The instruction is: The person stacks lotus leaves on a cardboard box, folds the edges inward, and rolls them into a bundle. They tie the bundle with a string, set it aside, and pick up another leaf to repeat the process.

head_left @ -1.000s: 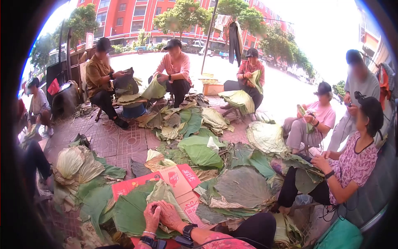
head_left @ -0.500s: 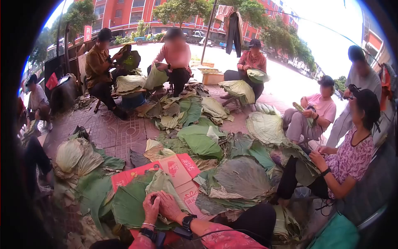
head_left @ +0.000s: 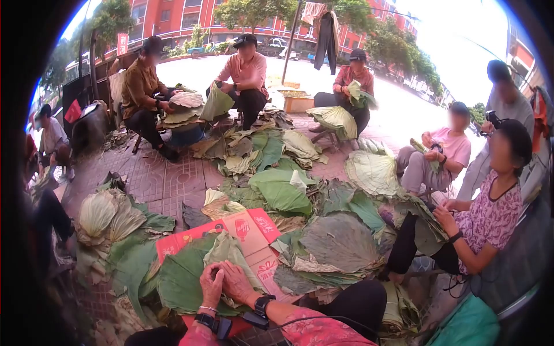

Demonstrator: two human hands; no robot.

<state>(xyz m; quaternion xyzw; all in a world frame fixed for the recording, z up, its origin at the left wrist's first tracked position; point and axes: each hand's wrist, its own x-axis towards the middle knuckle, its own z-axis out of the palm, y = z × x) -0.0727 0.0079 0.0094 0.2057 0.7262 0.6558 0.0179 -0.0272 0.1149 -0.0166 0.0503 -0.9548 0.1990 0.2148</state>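
Note:
At the lower middle, my left hand point(head_left: 212, 285) is curled against a folded pale-green leaf, its thumb near the fingertips. My right hand point(head_left: 236, 281) lies beside it, palm down, with its fingers over the lower part of the pale leaf point(head_left: 226, 249). Whatever may be between the fingers of my left hand is hidden. Under both hands spreads a large green leaf point(head_left: 183, 277). It rests on a flattened red and brown cardboard box point(head_left: 254, 245).
Big leaf piles lie right point(head_left: 340, 242), ahead point(head_left: 283, 190) and left point(head_left: 109, 216). Several seated people handle leaves around them, the nearest person point(head_left: 487, 222) at the right. Green cloth point(head_left: 468, 324) lies lower right. A thin cable crosses near my right forearm.
The view has shifted slightly. The person at the back left has lowered a leaf onto a stack, and the person at the back right has raised one. My hands have barely moved.

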